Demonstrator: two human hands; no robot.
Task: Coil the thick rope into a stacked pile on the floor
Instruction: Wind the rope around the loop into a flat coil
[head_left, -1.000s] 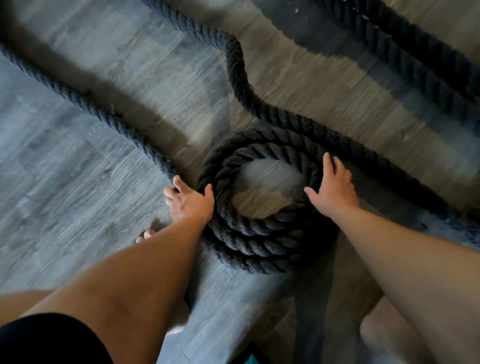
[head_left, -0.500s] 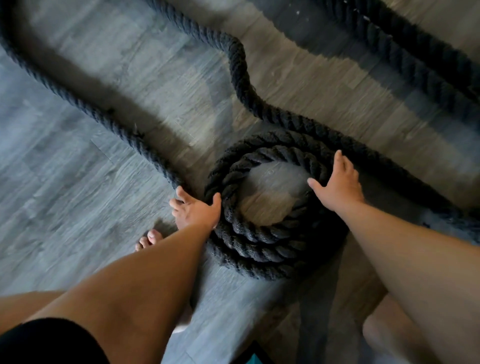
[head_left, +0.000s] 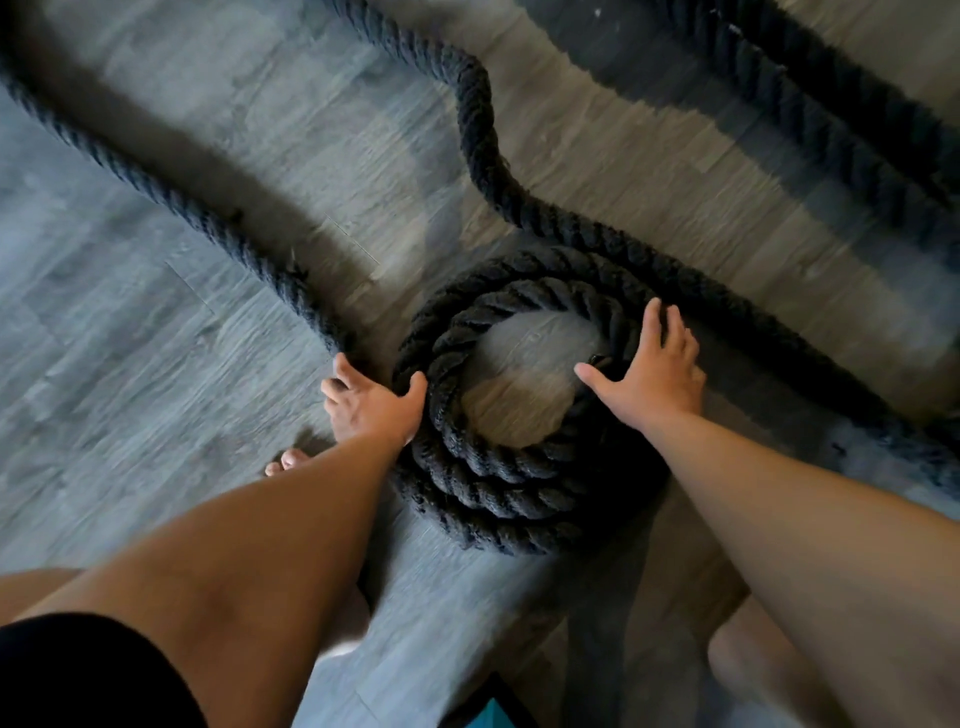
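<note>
While the thick rope sits coiled in stacked loops on the floor, left hand grips its loose strand at the coil's left edge, fingers curled. Right hand presses the coil's right side, fingers spread flat.

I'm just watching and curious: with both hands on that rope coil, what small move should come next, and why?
Probably the left hand should feed the loose strand it grips round onto the coil, since that strand trails away across the floor while the right hand lies flat, steadying the stack.
</note>
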